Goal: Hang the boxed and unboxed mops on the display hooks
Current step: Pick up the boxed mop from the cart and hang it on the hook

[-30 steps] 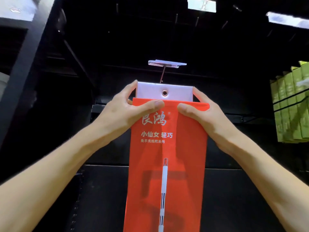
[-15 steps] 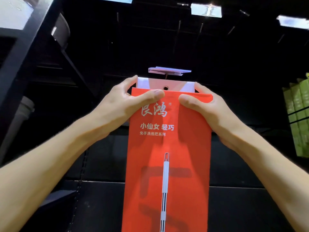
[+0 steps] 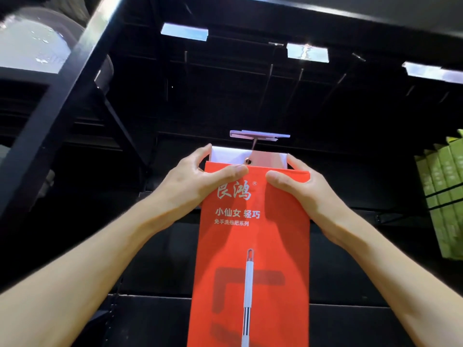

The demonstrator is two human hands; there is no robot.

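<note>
Left hand: left hand point(image 3: 200, 181) grips the top left corner of the red mop box point(image 3: 253, 246), thumb across its front.
Right hand: right hand point(image 3: 298, 189) clasps the top right corner likewise.
Box axis: upright, long side vertical, held between both hands.
Hang hole: hang hole point(image 3: 248, 161) in the white tab point(image 3: 268, 159), right at the tip of the hook point(image 3: 254, 145); whether threaded, cannot tell.
Nearer hand: both alike.

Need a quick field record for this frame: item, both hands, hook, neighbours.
item: red mop box, upright, white hang tab on top
left hand: grips the box's top left corner, thumb on the front
right hand: grips the top right corner, thumb on the front
hook: wire hook with a label holder, at the tab's hole; whether threaded, cannot tell
neighbours: green boxes at right
</note>
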